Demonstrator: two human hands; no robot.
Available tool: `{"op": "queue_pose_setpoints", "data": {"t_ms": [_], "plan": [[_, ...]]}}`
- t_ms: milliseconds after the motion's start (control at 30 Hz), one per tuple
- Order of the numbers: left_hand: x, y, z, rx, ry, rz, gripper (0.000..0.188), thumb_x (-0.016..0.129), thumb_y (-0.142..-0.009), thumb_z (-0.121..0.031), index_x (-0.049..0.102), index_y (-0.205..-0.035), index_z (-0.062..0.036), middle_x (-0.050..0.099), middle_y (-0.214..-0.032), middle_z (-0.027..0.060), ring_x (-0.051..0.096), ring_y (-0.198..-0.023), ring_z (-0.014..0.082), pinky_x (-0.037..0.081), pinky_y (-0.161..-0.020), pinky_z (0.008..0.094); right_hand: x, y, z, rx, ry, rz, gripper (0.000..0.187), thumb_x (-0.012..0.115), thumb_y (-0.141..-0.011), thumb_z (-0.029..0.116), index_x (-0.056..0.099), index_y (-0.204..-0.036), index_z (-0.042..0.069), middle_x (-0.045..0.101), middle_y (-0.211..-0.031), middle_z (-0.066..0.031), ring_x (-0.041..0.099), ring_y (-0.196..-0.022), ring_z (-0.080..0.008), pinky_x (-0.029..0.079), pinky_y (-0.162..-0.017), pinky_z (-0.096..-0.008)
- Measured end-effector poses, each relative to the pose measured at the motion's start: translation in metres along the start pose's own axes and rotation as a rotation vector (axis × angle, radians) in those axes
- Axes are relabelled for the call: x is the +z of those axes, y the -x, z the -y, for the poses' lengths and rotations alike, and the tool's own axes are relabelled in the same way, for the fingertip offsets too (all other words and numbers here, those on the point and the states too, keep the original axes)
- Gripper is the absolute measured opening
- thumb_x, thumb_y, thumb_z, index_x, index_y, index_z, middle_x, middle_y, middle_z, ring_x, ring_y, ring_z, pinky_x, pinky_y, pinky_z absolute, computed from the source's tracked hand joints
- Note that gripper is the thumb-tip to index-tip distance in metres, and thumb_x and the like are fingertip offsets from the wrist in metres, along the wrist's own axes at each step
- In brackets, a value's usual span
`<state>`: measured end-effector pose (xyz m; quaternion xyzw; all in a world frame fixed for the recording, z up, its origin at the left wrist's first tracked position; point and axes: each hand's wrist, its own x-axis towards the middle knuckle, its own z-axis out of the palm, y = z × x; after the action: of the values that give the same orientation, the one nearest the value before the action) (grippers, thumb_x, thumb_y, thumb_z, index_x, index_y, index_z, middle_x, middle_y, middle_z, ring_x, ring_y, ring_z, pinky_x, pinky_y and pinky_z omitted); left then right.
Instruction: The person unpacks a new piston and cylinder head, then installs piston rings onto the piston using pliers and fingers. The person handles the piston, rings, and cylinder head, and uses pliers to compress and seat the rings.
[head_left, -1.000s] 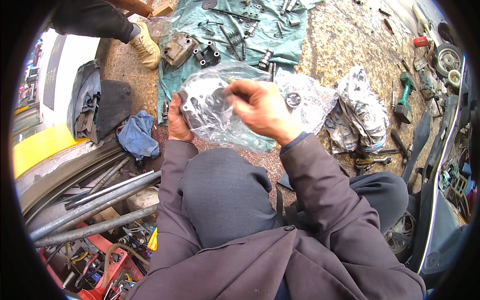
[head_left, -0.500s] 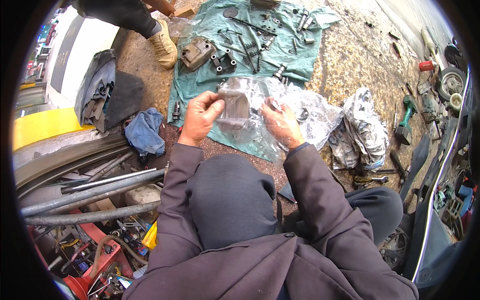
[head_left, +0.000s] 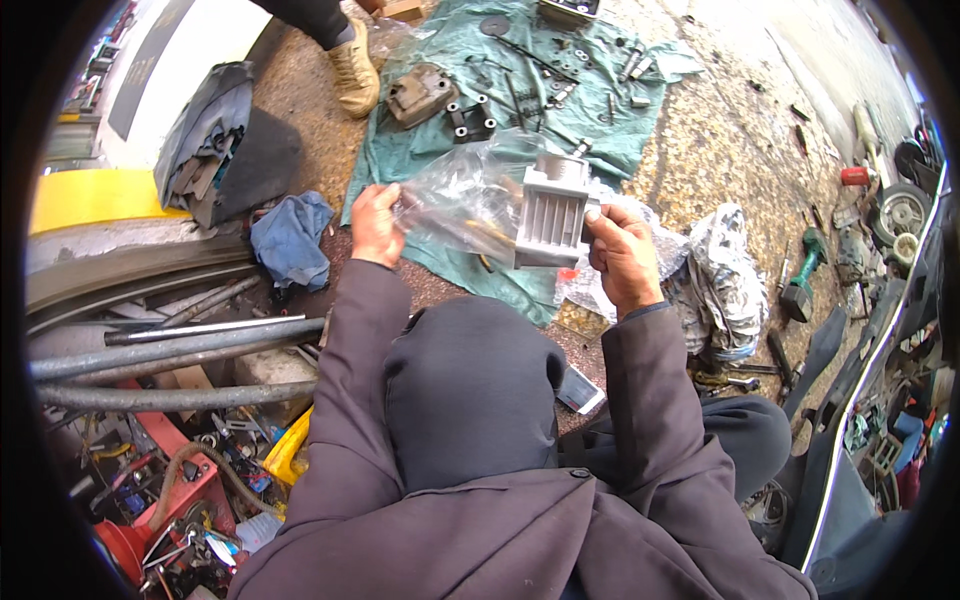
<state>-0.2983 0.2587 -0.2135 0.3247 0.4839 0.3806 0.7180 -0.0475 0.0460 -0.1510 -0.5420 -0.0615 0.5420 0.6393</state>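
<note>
Seen from the head view, the only view given, a person sits on the ground and holds a grey finned metal block (head_left: 552, 212) up in front of the chest. Right hand (head_left: 622, 258): its fingers (head_left: 600, 214) are clenched on the block's right edge, thumb toward the lower corner, so the block sits just left of that palm and stands nearly upright, fins facing the camera. Left hand (head_left: 377, 226): its fingers pinch the left end of a clear plastic bag (head_left: 462, 200), which stretches from that hand rightward to the block and lies against its left side (whether the bag still wraps any part of the block cannot be told).

Places relative to the block: beyond it lies a green tarp (head_left: 430, 150) spread on the gravel ground, carrying a dark engine casting (head_left: 421, 94) and small scattered metal parts (head_left: 560, 85). Left of it and lower, a blue rag (head_left: 292, 238) lies beside long steel pipes (head_left: 170, 345). To its right sits crumpled foil-like wrapping (head_left: 725, 280). Far beyond, another person's tan boot (head_left: 354, 65) stands at the tarp's edge.

Handling judgement: the step appears to be parting bag from block; it goes best with the right grip kept firm on the solid edge while the left hand draws the film away evenly, clear of the fins, which could snag or tear it.
</note>
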Motion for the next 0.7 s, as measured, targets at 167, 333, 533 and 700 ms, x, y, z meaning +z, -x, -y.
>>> {"op": "queue_pose_setpoints", "data": {"t_ms": [167,333,533,700], "plan": [[-0.048,-0.026,0.019,0.084,-0.138,-0.309,0.005,0.061,-0.088,-0.001,0.057,-0.086,0.0015,0.061,-0.082,0.0080,0.059,-0.075,0.0178,0.049,-0.068,0.0345,-0.005,0.004,0.008,-0.046,-0.232,0.057,0.007,0.062,-0.093,0.011,0.064,-0.097,0.004,0.050,-0.065,0.0092,0.036,-0.047,0.0008,0.027,-0.043,-0.0175],[-0.069,-0.030,0.013,0.278,-0.455,-0.550,0.014,0.061,-0.093,-0.009,0.059,-0.096,0.0051,0.062,-0.089,0.0096,0.058,-0.078,0.0172,0.048,-0.071,0.0326,0.002,0.001,0.025,-0.137,-0.437,0.022,0.020,0.056,-0.095,0.006,0.063,-0.112,-0.002,0.064,-0.080,0.0038,0.044,-0.052,0.0031,0.038,-0.046,-0.0149],[-0.018,0.010,-0.026,0.233,-0.029,-0.015,0.011,0.055,-0.097,-0.011,0.059,-0.092,-0.0018,0.063,-0.086,0.0057,0.062,-0.074,0.0155,0.054,-0.064,0.0317,0.040,-0.008,0.038,-0.155,-0.104,0.103,0.020,0.061,-0.093,0.014,0.065,-0.103,-0.002,0.063,-0.074,0.0016,0.044,-0.050,-0.0018,0.037,-0.047,-0.0205],[0.027,0.049,-0.045,0.007,0.179,0.343,0.020,0.058,-0.099,-0.024,0.057,-0.108,-0.0065,0.063,-0.101,0.0043,0.063,-0.092,0.0144,0.053,-0.081,0.0319,0.109,-0.025,0.010,-0.424,0.753,-0.001,0.022,0.066,-0.086,0.022,0.068,-0.079,0.001,0.064,-0.064,-0.0118,0.062,-0.059,-0.0269,0.048,-0.057,-0.0397]]}}
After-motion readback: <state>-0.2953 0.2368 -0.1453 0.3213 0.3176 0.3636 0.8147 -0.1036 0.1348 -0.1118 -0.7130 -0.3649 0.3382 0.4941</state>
